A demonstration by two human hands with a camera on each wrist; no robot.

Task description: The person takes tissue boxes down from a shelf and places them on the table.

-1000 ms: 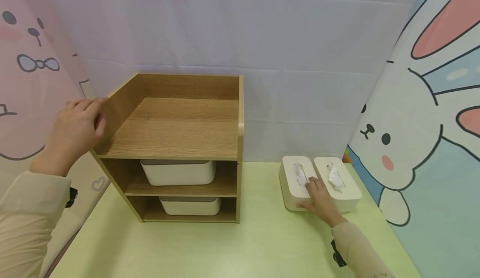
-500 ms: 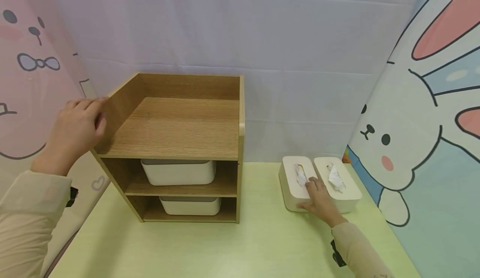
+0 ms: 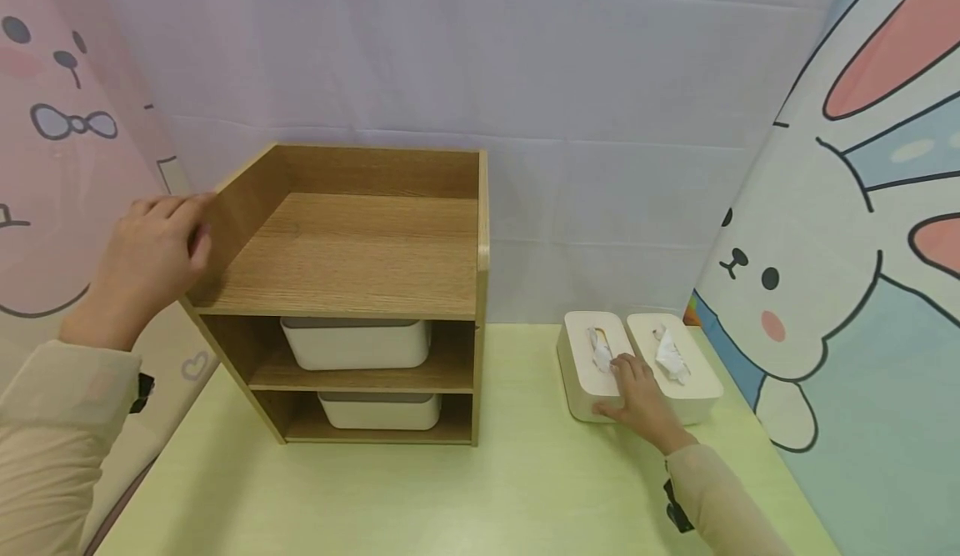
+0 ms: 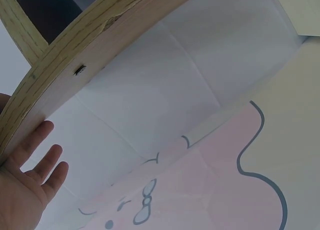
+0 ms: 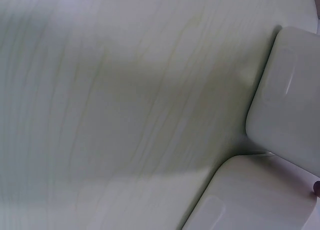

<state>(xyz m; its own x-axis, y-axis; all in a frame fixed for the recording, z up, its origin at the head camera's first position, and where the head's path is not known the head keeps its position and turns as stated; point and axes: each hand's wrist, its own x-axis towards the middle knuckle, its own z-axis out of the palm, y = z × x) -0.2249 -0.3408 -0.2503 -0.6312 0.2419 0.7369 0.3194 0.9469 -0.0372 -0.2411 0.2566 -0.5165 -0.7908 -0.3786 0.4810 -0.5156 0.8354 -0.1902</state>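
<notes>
My left hand grips the upper edge of the left side panel of a wooden desktop shelf. In the left wrist view, several fingers lie along the panel's outer face; the thumb is mostly hidden. At the right, my right hand holds the near end of the left white tissue box, thumb low at the front and fingers over the top. A second tissue box stands close beside it. White tissue shows in the left box's slot. The right wrist view shows mainly box corners and tabletop.
Two white bins with grey tops sit in the shelf, one in the middle compartment and one in the bottom compartment. Pale yellow-green tabletop lies in front. Pale cloth hangs behind, with cartoon-printed sheets at both sides.
</notes>
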